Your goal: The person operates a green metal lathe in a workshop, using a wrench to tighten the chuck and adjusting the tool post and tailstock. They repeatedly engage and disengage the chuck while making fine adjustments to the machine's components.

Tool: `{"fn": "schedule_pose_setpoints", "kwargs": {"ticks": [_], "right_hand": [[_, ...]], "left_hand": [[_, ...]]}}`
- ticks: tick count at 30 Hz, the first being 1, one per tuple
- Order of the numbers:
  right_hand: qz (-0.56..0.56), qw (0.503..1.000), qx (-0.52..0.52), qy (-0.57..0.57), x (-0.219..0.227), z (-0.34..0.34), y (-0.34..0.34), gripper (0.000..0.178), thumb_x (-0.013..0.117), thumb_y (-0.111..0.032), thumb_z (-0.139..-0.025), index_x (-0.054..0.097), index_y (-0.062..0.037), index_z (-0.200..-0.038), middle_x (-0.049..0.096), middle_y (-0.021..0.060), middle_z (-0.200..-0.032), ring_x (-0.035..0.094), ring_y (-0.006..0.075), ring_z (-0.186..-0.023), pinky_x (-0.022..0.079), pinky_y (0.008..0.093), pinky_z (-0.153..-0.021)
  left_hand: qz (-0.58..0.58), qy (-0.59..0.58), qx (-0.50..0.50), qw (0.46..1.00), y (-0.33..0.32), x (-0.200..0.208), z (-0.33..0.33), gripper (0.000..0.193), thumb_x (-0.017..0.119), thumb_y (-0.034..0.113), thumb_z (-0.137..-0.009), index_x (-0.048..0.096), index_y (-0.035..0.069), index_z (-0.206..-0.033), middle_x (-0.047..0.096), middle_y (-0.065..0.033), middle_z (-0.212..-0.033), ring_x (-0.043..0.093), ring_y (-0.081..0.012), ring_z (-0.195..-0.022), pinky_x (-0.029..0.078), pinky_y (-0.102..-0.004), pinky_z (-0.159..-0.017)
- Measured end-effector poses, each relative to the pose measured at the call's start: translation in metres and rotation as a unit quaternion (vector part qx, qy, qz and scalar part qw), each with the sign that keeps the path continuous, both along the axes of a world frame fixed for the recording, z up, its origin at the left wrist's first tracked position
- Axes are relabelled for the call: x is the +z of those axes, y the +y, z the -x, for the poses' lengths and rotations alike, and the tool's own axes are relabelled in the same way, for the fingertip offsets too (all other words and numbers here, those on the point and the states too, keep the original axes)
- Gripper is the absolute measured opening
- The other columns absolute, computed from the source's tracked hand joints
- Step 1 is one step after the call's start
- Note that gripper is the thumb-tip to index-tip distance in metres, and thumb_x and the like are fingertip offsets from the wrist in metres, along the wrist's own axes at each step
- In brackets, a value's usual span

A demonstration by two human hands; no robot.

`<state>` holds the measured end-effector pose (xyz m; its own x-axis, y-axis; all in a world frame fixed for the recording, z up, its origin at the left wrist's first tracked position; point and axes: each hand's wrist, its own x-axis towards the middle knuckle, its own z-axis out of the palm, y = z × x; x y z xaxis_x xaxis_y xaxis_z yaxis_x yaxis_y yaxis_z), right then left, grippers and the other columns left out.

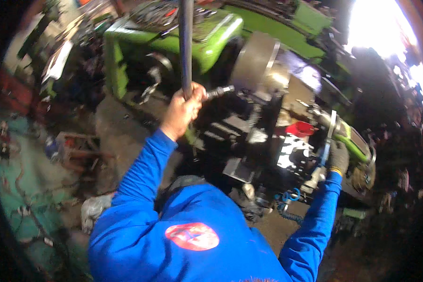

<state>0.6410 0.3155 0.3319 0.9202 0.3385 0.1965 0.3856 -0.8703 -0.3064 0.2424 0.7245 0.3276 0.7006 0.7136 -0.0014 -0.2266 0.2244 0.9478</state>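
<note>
My bare left hand (pixel 185 109) is wrapped round a long grey metal bar (pixel 186 44) that stands upright in the view. A short metal shaft (pixel 219 91) sticks out sideways from the same fist, its tip close to a large round metal chuck (pixel 256 66) on a green lathe (pixel 216 35). I cannot tell whether shaft and bar are joined. At the right, my right hand (pixel 338 157), in a grey knit glove, lies by a blue handle (pixel 324 152) and an upright flat metal lever (pixel 332 120). Its fingers are not clear, and what it holds is hidden.
A red bowl-like thing (pixel 300 129) sits among machine parts between my arms. Beyond my right hand is a green rounded machine part (pixel 352 143). A blue coiled hose (pixel 291 195) hangs near my right forearm. Left, a rusty metal frame (pixel 80 148) and a plastic bag (pixel 95 211) lie on the floor.
</note>
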Motion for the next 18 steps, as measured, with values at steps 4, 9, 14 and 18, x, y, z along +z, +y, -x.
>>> {"fn": "schedule_pose_setpoints", "kwargs": {"ticks": [4,9,14,18], "right_hand": [[0.014,0.999,-0.028,0.031,0.008,0.006,0.008,0.048,0.063,-0.048,-0.098,0.074,-0.0079,-0.121,0.073,0.0258,-0.118,0.069,0.0444,-0.112,0.053,0.0490,-0.095],[0.047,0.998,-0.018,0.031,0.005,-0.003,0.002,0.058,0.060,-0.049,-0.101,0.069,-0.0010,-0.133,0.070,0.0270,-0.129,0.066,0.0455,-0.120,0.050,0.0484,-0.101],[0.036,0.998,-0.030,0.030,0.012,0.007,0.006,0.054,0.061,-0.047,-0.102,0.071,-0.0008,-0.128,0.071,0.0265,-0.126,0.066,0.0451,-0.119,0.051,0.0484,-0.099],[0.033,0.997,-0.062,0.017,0.009,0.010,0.009,0.052,0.062,-0.049,-0.101,0.073,-0.0032,-0.123,0.071,0.0255,-0.125,0.066,0.0445,-0.118,0.051,0.0496,-0.098]], "left_hand": [[0.045,0.007,0.182,0.982,-0.028,-0.103,0.079,0.022,0.061,0.031,-0.111,0.060,0.011,-0.102,0.046,0.0051,-0.076,0.042,-0.0054,-0.063,0.038,-0.0251,-0.055],[0.196,0.050,0.365,0.909,-0.046,-0.181,0.145,0.024,0.070,0.036,-0.104,0.065,0.013,-0.105,0.048,0.0046,-0.072,0.044,-0.0061,-0.058,0.038,-0.0265,-0.049],[0.189,0.153,0.422,0.873,-0.049,-0.207,0.187,0.029,0.065,0.044,-0.107,0.064,0.015,-0.105,0.044,0.0071,-0.064,0.033,-0.0014,-0.045,0.022,-0.0212,-0.039],[0.099,0.163,0.371,0.909,-0.044,-0.178,0.166,0.030,0.065,0.044,-0.108,0.066,0.014,-0.102,0.042,0.0092,-0.063,0.033,-0.0004,-0.045,0.022,-0.0216,-0.040]]}}
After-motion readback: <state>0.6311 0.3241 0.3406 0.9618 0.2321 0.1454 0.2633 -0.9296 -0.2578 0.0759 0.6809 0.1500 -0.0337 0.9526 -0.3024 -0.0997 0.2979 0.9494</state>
